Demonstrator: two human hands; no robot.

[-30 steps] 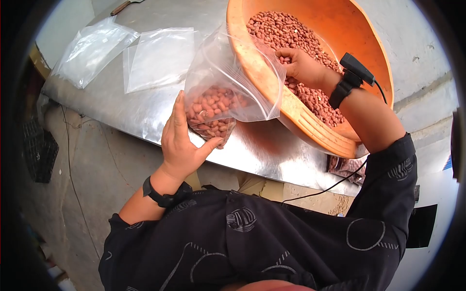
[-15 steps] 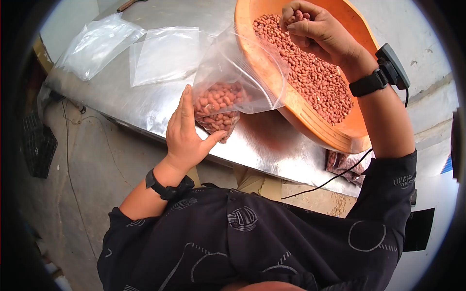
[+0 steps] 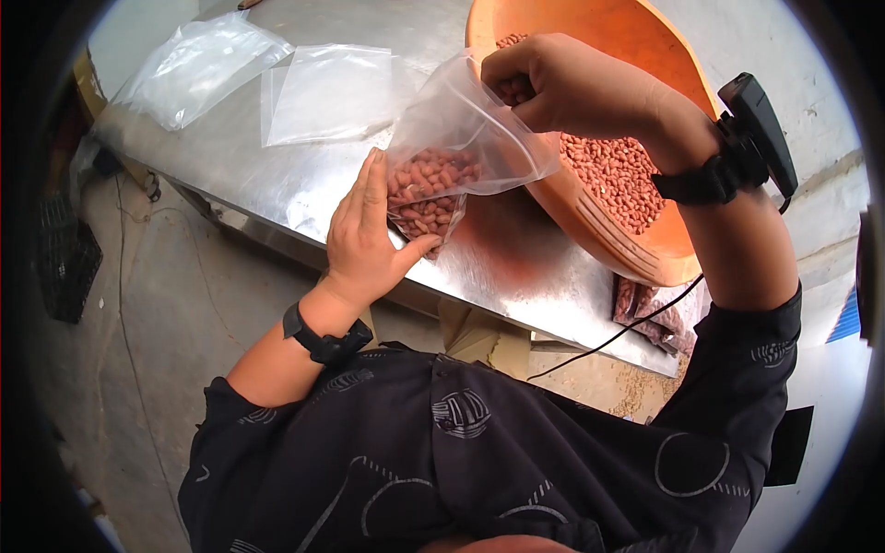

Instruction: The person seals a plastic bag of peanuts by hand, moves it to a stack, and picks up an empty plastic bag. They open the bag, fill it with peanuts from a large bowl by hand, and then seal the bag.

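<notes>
Right hand (image 3: 576, 88) has moved left to the zip-lock bag (image 3: 461, 124); I see it curled around peanuts (image 3: 518, 89). Left hand (image 3: 364, 240), spread wide, touches the bag's left side.

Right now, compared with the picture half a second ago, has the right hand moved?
Yes. Judged against the orange basin, the right hand has moved from over the nuts to the rim beside the plastic bag.
</notes>
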